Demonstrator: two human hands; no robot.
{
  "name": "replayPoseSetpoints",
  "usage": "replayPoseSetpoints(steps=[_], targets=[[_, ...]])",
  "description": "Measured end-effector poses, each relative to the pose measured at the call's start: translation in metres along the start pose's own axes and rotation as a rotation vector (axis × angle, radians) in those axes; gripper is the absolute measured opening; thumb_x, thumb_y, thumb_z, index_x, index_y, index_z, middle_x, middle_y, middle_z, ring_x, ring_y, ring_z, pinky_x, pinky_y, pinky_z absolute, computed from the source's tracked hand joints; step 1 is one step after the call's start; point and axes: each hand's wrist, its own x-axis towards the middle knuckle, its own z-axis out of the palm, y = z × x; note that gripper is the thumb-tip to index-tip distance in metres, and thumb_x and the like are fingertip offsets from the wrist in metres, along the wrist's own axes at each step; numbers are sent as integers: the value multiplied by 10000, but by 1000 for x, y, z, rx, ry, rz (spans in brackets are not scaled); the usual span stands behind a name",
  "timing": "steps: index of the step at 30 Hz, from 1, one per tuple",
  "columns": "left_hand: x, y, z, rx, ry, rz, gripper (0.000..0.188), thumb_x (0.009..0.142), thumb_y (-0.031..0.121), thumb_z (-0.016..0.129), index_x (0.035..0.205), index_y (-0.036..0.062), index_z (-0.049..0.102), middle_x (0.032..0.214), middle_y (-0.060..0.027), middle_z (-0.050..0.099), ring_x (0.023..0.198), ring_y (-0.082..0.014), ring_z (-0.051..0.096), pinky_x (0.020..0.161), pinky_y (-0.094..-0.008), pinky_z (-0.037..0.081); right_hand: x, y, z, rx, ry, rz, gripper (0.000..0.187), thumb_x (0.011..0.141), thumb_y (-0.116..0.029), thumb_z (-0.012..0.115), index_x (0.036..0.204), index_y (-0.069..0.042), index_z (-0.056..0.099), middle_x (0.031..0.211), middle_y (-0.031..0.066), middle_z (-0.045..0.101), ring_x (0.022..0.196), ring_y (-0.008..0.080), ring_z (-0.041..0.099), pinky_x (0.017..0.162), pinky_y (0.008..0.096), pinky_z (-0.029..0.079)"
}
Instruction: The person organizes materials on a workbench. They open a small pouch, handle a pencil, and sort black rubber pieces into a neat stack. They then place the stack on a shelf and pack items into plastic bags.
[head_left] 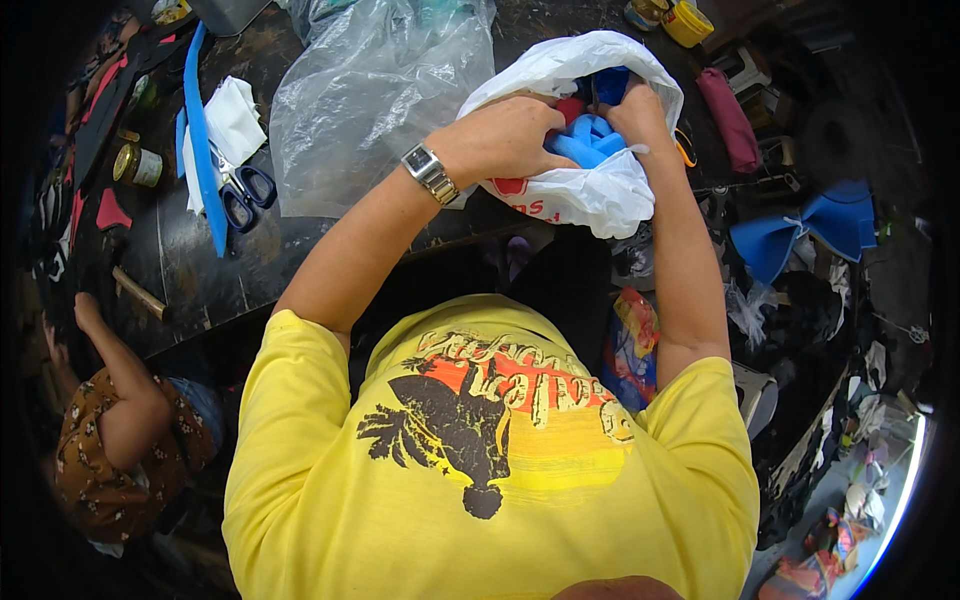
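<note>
A white plastic bag (600, 205) with red print sits with its mouth open at the table's near edge. Inside it lie light blue foam-like strips (588, 143), a small red piece (571, 108) and something dark blue (609, 84). My left hand (505, 138), a watch on its wrist, reaches over the bag's left rim, thumb and fingers apart beside the blue strips. From the right, my right hand (636, 113) reaches in next to the dark blue piece. Its fingertips point down into the bag and are partly hidden, so its grip does not show.
A clear plastic bag (345, 125) lies left of the white one. Farther left are dark-handled scissors (245, 195), a long blue strip (203, 140), white cloth (235, 118) and a jar (138, 166). A blue bow-shaped piece (800, 232) is at right. Another person's arm (130, 390) shows lower left.
</note>
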Motion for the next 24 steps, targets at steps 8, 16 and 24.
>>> replayPoseSetpoints(steps=[8, 16, 24], targets=[[0, -10, 7, 183, 248, -59, 1014, 650, 663, 800, 1356, -18, 542, 1328, -263, 584, 1150, -395, 626, 1025, -426, 480, -2, 1, -17, 354, 140, -152, 353, 784, -177, 719, 1111, -44, 730, 1061, 169, 733, 999, 302, 702, 916, 358, 514], [12, -21, -23, 7, -137, -51, 829, 762, 498, 749, 1374, -17, 531, 1384, -259, 543, 1150, -383, 627, 1012, -430, 490, -9, -7, -30, 376, 243, -447, 383, 809, -94, 642, 1187, -85, 702, 1146, 175, 704, 1071, 314, 668, 979, 355, 494], [34, -53, 24, 358, 353, -50, 255, 854, 174, 624, 1004, -22, 686, 1131, -237, 652, 929, -347, 695, 838, -421, 563, -51, -18, -73, 111, -376, -388, 867, 643, -534, 787, 1396, -181, 542, 1505, 213, 418, 1271, 434, 522, 1091, 501, 401]])
